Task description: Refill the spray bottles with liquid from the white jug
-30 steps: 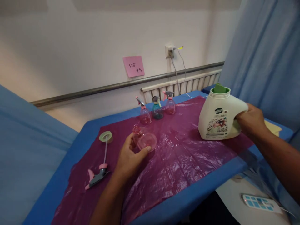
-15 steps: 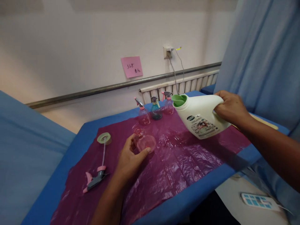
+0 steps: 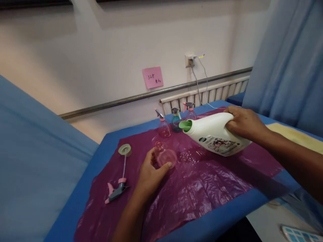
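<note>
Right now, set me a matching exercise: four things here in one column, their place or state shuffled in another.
1 white plastic detergent jug with green spout
2 small clear pink plastic bottle
3 grey-and-pink spray trigger with tube
4 pink paper note

A loose on the purple plastic sheet
B stuck on the wall
C tilted in the right hand
D gripped by the left hand

Pairs: 1-C, 2-D, 3-A, 4-B

Left hand (image 3: 151,172) low centre, thumb and fingers curled round small pink bottle (image 3: 165,155); bare forearm comes up from bottom edge; right hand (image 3: 242,122) raised at right, knuckles up, fingers wrapped over handle of white jug (image 3: 214,134); bare forearm stretches in from right edge.
</note>
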A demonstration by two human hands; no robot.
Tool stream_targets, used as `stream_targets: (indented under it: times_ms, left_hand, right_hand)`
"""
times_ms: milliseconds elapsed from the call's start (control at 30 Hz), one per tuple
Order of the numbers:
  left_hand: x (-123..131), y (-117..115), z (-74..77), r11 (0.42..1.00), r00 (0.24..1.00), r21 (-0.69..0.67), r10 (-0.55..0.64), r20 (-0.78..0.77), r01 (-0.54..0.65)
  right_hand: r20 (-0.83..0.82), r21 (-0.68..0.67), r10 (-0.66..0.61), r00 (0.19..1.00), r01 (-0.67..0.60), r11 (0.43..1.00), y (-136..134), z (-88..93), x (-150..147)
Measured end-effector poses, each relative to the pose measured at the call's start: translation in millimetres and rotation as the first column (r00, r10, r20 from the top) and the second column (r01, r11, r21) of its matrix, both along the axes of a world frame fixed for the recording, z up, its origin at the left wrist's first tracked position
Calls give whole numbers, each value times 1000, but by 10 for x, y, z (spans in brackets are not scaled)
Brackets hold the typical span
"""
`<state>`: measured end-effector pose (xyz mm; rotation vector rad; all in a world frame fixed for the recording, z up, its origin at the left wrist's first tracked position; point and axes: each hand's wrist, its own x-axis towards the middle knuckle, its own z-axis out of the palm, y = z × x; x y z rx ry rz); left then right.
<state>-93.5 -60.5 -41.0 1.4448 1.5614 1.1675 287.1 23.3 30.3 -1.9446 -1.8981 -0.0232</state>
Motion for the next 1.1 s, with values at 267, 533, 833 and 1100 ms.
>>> stream_targets:
  times_ms: [267,533,833,1100]
  left_hand:
    - [155,-157,197,999,999,-33,38,-8,-38]
    - [127,-274,337,997,995,-74,29,-94,-36]
    - [-102,-119,556,999,962,28,42,-271,-36]
    - [-46,-10,640,998,928,63,13,-373,12]
  right_hand:
    - [80,-45,-5,997,9,999,41,1,-141]
    - [79,-46,-17,997,21,999,51,-22,-91]
    - [73,-22,-11,997,13,1000,54,-71,-76]
    - [112,-59,20,993,-13,998,-4,38,-196]
